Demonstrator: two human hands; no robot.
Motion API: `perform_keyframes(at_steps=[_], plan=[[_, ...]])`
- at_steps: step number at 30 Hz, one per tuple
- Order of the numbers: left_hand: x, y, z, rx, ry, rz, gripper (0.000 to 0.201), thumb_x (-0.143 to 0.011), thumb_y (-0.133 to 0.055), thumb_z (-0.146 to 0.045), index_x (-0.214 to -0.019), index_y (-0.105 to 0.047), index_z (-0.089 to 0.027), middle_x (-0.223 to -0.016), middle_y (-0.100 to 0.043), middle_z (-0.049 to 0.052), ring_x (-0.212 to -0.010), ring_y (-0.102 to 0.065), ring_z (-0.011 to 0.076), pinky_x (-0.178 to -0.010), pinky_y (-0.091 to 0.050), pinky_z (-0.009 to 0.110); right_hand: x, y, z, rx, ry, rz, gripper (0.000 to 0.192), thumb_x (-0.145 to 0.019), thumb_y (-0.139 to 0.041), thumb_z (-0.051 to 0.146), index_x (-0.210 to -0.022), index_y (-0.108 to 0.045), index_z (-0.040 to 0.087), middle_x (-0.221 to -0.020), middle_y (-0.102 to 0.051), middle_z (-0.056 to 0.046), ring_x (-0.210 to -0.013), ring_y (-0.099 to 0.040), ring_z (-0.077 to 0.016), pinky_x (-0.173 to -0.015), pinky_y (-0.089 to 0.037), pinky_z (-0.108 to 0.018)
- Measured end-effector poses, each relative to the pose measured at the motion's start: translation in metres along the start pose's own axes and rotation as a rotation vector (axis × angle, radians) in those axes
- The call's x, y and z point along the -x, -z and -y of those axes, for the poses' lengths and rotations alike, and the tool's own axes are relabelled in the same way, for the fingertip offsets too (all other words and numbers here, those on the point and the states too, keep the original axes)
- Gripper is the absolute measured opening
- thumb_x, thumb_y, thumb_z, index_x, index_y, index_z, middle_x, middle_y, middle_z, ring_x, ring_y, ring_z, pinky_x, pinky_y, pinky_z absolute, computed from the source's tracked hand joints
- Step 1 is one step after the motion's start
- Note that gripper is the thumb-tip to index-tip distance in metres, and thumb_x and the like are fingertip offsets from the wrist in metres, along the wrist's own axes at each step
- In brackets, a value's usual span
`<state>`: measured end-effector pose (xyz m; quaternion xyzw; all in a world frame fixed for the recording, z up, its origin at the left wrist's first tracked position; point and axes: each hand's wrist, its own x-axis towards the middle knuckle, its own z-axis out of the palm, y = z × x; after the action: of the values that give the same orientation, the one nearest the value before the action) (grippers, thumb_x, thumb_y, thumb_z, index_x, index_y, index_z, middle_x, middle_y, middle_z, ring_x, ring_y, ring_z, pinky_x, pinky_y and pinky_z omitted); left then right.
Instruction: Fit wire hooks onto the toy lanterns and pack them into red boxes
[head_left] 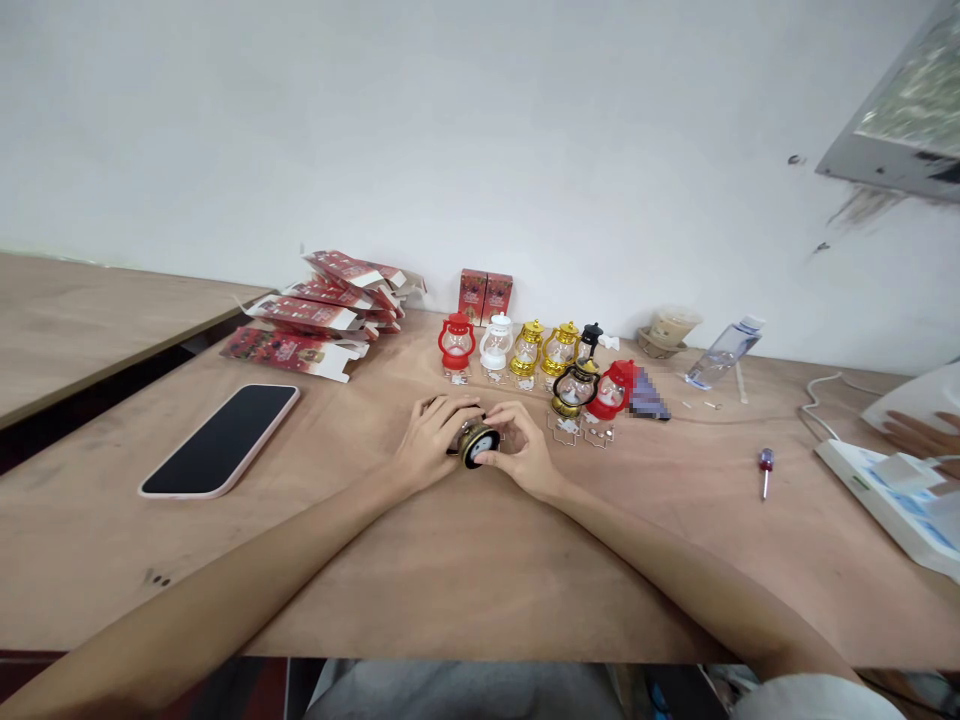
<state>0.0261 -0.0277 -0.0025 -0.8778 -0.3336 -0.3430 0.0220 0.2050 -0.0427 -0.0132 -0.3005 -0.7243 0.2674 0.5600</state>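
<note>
Between my two hands a small bronze-and-black toy lantern (480, 449) lies on its side, its round base turned toward me. My left hand (435, 436) wraps around its body from the left. On the base's rim rest the thumb and fingers of my right hand (523, 452), closed around it from the right. Just beyond my hands stand more lanterns: a red one (457, 345), a white one (496, 345), gold ones (527, 350), a black one (590, 340), a black-and-gold one (575, 390) and a second red one (611, 388).
Flattened red printed boxes (322, 315) are piled at the back left, with two upright red boxes (485, 296) by the wall. A phone (221, 442) lies left. Rightward are a screwdriver (765, 468), a water bottle (725, 352), a drink cup (673, 326) and a power strip (892, 500).
</note>
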Motion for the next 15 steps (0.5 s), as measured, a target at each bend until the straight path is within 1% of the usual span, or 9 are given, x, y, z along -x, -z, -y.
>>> perform_keyframes(at_steps=[2, 4, 6, 8, 10, 12, 14, 15], plan=[[0.0, 0.001, -0.001, -0.042, -0.019, -0.015, 0.038, -0.076, -0.052, -0.018, -0.113, -0.053, -0.024, -0.123, -0.058, 0.007, -0.113, -0.052, 0.0241, -0.091, -0.03, 0.04, 0.001, -0.005, -0.006, -0.152, -0.076, -0.02, 0.045, -0.059, -0.076, 0.051, -0.081, -0.053, 0.02, -0.085, -0.054, -0.002, -0.079, -0.057, -0.0145, -0.069, -0.049, -0.028], [0.0, 0.001, -0.002, -0.065, -0.041, -0.032, 0.036, -0.078, -0.051, -0.017, -0.112, -0.053, -0.024, -0.123, -0.059, 0.007, -0.114, -0.052, 0.0238, -0.092, -0.029, 0.041, 0.002, -0.008, -0.01, -0.259, -0.122, -0.033, 0.048, -0.053, -0.079, 0.051, -0.076, -0.05, 0.02, -0.079, -0.054, 0.0, -0.073, -0.056, -0.0132, -0.065, -0.049, -0.026], [0.0, 0.001, -0.002, -0.055, -0.049, -0.045, 0.034, -0.078, -0.051, -0.017, -0.112, -0.053, -0.023, -0.122, -0.059, 0.007, -0.113, -0.053, 0.0235, -0.091, -0.03, 0.04, 0.003, -0.009, -0.01, -0.301, -0.145, -0.037, 0.047, -0.051, -0.082, 0.045, -0.075, -0.051, 0.019, -0.078, -0.055, 0.001, -0.073, -0.057, -0.013, -0.066, -0.048, -0.026], [0.0, 0.001, -0.001, -0.016, -0.02, -0.056, 0.035, -0.077, -0.054, -0.02, -0.111, -0.053, -0.023, -0.12, -0.06, 0.007, -0.111, -0.054, 0.0233, -0.089, -0.032, 0.039, 0.002, -0.008, -0.008, -0.292, -0.172, -0.035, 0.042, -0.053, -0.082, 0.038, -0.08, -0.055, 0.019, -0.08, -0.058, 0.0, -0.074, -0.057, -0.0133, -0.068, -0.048, -0.026], [-0.002, 0.0, 0.001, 0.029, 0.048, -0.071, 0.037, -0.074, -0.056, -0.02, -0.111, -0.053, -0.022, -0.117, -0.061, 0.007, -0.109, -0.055, 0.0231, -0.086, -0.035, 0.037, 0.001, -0.004, -0.004, -0.223, -0.201, -0.067, 0.035, -0.063, -0.077, 0.035, -0.088, -0.059, 0.019, -0.082, -0.061, -0.001, -0.076, -0.058, -0.0138, -0.071, -0.048, -0.027], [-0.003, 0.001, 0.005, 0.073, 0.128, -0.1, 0.04, -0.071, -0.057, -0.016, -0.111, -0.052, -0.021, -0.115, -0.062, 0.006, -0.108, -0.055, 0.0228, -0.086, -0.038, 0.036, -0.001, 0.003, -0.004, -0.087, -0.222, -0.147, 0.025, -0.074, -0.066, 0.033, -0.093, -0.06, 0.018, -0.086, -0.063, -0.003, -0.079, -0.058, -0.0147, -0.073, -0.047, -0.028], [-0.005, 0.002, 0.007, 0.128, 0.185, -0.137, 0.042, -0.069, -0.055, -0.012, -0.11, -0.052, -0.02, -0.114, -0.061, 0.006, -0.108, -0.055, 0.0224, -0.088, -0.04, 0.036, -0.003, 0.011, -0.008, 0.089, -0.236, -0.218, 0.017, -0.078, -0.058, 0.025, -0.092, -0.061, 0.017, -0.088, -0.064, -0.004, -0.08, -0.059, -0.0158, -0.075, -0.047, -0.03], [-0.005, 0.002, 0.008, 0.159, 0.2, -0.16, 0.041, -0.069, -0.054, -0.011, -0.109, -0.053, -0.019, -0.113, -0.061, 0.006, -0.108, -0.055, 0.0221, -0.089, -0.041, 0.035, -0.005, 0.015, -0.011, 0.18, -0.248, -0.225, 0.016, -0.076, -0.055, 0.019, -0.09, -0.062, 0.017, -0.087, -0.064, -0.004, -0.08, -0.059, -0.0163, -0.075, -0.047, -0.031]])
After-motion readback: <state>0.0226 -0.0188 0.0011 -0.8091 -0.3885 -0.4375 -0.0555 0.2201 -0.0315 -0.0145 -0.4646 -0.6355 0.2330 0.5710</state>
